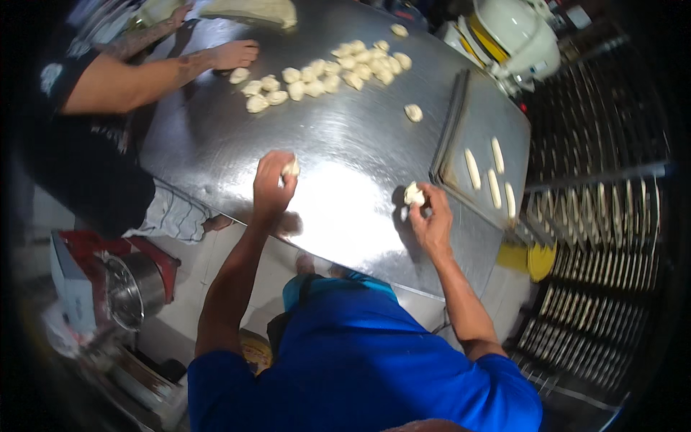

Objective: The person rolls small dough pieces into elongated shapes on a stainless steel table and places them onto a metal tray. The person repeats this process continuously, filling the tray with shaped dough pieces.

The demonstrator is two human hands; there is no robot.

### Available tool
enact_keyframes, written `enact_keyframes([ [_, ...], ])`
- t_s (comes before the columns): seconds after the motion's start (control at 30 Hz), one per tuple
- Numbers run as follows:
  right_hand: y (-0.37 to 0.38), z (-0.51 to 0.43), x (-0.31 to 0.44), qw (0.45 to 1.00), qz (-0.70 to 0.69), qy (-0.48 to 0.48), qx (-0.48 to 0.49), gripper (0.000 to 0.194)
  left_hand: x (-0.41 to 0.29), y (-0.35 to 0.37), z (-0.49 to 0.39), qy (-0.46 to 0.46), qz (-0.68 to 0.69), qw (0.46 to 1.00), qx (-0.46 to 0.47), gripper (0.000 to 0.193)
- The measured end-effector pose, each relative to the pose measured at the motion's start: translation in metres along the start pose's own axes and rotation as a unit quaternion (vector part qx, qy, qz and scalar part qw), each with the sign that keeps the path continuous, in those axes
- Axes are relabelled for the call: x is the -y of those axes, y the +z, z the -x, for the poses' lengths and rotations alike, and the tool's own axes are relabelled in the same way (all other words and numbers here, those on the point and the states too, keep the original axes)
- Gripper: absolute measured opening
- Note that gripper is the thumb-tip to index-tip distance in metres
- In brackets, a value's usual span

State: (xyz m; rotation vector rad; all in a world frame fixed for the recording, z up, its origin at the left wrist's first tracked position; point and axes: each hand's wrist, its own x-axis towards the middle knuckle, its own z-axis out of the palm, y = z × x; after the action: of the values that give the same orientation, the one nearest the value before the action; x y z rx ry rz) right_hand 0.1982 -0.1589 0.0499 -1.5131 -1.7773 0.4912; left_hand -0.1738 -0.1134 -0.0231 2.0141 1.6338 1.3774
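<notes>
A small dough piece is pinched between the thumb and fingers of my left hand, above the near edge of the steel table. My right hand grips another dough piece by its edge, close to the baking trays. Farther off, several dough pieces lie in a loose cluster across the table. One single dough piece rests apart from them. Four-sided and dark-rimmed, the top baking tray carries several rolled dough sticks.
Left of me a co-worker's hand rests beside the cluster, near a large dough slab. A white machine stands past the trays. Racks with dough sticks line the right side. A steel bowl sits low at left.
</notes>
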Motion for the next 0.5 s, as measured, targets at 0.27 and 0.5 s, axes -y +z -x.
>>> enact_keyframes([
  [0.27,-0.002,0.027,-0.019,0.974,0.199,-0.059,0.086,0.052,-0.012,-0.018,0.001,0.147,-0.016,0.939,0.312,0.036],
  [0.5,0.069,-0.042,-0.036,0.94,0.276,-0.183,0.08,0.066,-0.04,0.049,-0.022,0.126,-0.148,0.955,0.226,0.05],
])
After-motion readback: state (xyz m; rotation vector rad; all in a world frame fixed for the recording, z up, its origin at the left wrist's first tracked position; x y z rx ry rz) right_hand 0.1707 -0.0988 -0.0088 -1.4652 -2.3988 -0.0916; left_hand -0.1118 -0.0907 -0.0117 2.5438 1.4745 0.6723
